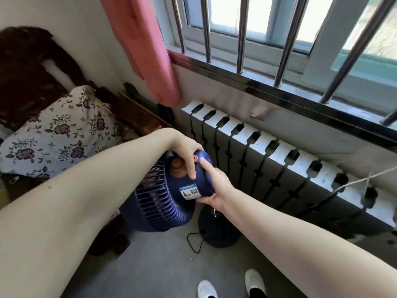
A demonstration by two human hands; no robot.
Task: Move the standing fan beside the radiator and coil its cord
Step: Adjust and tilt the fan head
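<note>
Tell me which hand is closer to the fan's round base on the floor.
Right. The right hand holds the lower rear end of the motor housing, directly above the base; the left hand grips the housing's top, higher and farther left.

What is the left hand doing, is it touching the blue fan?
Touching. The head view shows the left hand with its fingers curled over the back of the fan, with no gap between them.
</note>
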